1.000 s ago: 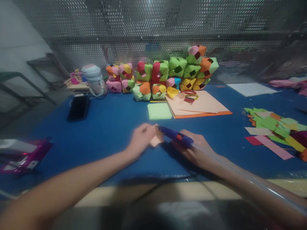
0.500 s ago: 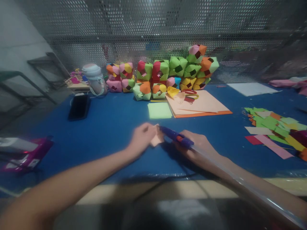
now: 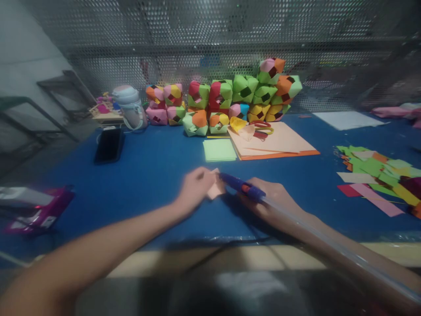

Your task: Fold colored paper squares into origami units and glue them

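Note:
Just left of the middle, my left hand (image 3: 194, 186) pinches a small folded piece of pale peach paper (image 3: 215, 188) low over the blue tabletop. My right hand (image 3: 268, 197) is wrapped round a blue hot glue gun (image 3: 241, 185) with an orange trigger. Its nozzle points left and meets or nearly meets the paper's upper right side; I cannot tell if they touch. A long clear glue stick (image 3: 315, 237) trails from the gun's rear over my right forearm. Beyond the hands lie a stack of light green paper squares (image 3: 219, 150) and peach sheets (image 3: 279, 136).
Folded paper blocks (image 3: 245, 89) stand stacked along the back. Scissors (image 3: 262, 130) lie on the peach sheets. Paper scraps (image 3: 375, 171) are heaped right, near a white sheet (image 3: 348, 120). To the left are a phone (image 3: 109, 145), a flask (image 3: 130, 105) and a magenta box (image 3: 49, 213).
Both hands hold nearly the same pose, with the glue gun still at the folded paper. The view has shifted very slightly.

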The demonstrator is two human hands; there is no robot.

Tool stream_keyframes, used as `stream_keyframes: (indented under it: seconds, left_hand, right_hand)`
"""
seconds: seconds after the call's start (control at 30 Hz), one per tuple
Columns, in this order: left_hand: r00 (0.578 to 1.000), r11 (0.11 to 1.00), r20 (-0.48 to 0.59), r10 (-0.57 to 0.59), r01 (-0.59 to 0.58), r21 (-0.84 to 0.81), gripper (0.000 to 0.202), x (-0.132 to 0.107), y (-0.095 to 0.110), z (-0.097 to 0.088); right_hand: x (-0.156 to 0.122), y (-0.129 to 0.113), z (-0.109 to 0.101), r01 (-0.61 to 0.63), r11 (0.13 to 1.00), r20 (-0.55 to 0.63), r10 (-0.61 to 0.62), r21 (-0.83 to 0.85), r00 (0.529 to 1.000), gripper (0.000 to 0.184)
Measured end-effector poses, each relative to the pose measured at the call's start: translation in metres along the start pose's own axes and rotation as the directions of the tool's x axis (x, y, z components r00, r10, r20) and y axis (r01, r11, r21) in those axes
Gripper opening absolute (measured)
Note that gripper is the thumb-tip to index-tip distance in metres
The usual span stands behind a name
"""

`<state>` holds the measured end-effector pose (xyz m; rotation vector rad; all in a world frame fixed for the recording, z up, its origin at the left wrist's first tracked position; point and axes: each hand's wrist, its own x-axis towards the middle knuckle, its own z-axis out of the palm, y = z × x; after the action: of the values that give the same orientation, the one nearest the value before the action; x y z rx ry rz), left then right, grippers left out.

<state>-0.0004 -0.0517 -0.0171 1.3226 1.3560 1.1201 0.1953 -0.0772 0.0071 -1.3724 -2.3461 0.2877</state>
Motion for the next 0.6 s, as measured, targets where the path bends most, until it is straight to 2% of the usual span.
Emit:
stream_keyframes:
  seconds: [0.33, 0.6]
  left_hand:
    - [1.000, 1.000, -0.026, 0.003, -0.003, -0.007, 0.015, -0.0029, 0.0028, 0.0006]
    - [1.000, 1.000, 0.000, 0.007, -0.007, 0.021, 0.015, -0.0003, -0.0003, 0.0005]
  right_hand:
    - [0.0000, -0.0002, -0.0041, -0.028, 0.999, -0.006, 0.028, 0.018, 1.000, 0.025]
    - [0.0011, -0.0017, -0.0026, 0.001, 0.998, -0.003, -0.001, 0.068, 1.000, 0.024]
